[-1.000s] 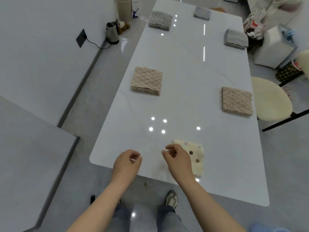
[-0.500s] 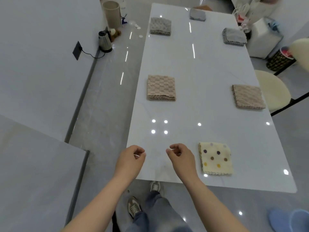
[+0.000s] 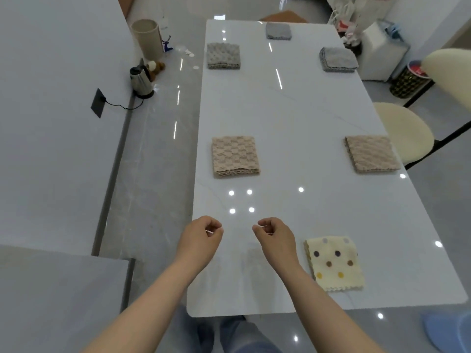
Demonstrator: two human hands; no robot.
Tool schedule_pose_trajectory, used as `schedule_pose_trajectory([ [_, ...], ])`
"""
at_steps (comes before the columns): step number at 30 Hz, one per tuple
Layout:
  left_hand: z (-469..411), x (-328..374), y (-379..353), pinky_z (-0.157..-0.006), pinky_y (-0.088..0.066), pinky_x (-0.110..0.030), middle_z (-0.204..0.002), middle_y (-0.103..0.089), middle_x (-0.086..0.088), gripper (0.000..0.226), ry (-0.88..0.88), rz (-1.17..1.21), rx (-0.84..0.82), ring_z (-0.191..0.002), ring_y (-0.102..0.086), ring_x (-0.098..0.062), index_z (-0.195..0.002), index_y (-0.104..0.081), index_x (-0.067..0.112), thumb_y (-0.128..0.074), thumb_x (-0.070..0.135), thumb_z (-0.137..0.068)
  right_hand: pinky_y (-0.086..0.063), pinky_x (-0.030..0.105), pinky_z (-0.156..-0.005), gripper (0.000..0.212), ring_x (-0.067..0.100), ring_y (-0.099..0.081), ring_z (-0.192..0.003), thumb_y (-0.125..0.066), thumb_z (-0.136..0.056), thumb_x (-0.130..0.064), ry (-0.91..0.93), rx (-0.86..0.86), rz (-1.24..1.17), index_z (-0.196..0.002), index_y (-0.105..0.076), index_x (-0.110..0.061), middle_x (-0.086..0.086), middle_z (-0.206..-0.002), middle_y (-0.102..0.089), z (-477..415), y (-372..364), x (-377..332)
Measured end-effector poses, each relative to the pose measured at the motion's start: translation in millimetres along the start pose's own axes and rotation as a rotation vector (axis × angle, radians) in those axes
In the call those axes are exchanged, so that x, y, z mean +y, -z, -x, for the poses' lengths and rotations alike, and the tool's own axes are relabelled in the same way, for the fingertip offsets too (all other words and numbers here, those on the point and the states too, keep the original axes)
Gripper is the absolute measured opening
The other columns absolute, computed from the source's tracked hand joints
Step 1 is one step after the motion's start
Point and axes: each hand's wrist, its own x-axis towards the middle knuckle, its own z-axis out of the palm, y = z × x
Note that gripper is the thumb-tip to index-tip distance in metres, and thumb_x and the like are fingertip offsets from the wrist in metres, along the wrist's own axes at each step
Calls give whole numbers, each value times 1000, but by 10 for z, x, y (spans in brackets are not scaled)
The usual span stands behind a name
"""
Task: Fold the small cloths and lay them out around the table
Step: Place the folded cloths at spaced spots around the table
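Note:
Folded cloths lie around the white table [image 3: 293, 110]. A yellow dotted cloth [image 3: 334, 263] sits near the front edge. Two beige cloths [image 3: 235, 156] [image 3: 370, 154] lie at mid-table, left and right. Three grey cloths [image 3: 223, 56] [image 3: 337, 59] [image 3: 278, 31] lie at the far end. My left hand [image 3: 201, 238] and my right hand [image 3: 274, 238] hover over the front left of the table, fingers loosely curled, holding nothing. My right hand is just left of the dotted cloth, apart from it.
On the floor at the left stand a kettle [image 3: 141, 81], plugged into the wall, and a tall beige cylinder [image 3: 147, 38]. Cream chairs [image 3: 405, 131] stand along the table's right side. A white box [image 3: 382, 57] and a patterned bin [image 3: 407, 80] are at the far right.
The view has swung so the table lies straighter ahead. My right hand, which overlapped the dotted cloth, is now left of it. Both hands stay loosely curled.

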Motion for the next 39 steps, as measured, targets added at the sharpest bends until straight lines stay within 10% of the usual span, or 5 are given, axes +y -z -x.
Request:
schedule_pose_trajectory([
  [39, -1867, 63, 1041, -59, -44, -20, -86, -62, 8, 7, -389, -243, -507, -74, -56, -3, -92, -64, 21, -58, 20, -89, -44, 20, -70, 19, 17, -64, -94, -61, -90, -27, -399, 488, -326, -106, -63, -17, 0, -98, -65, -303, -1228, -649],
])
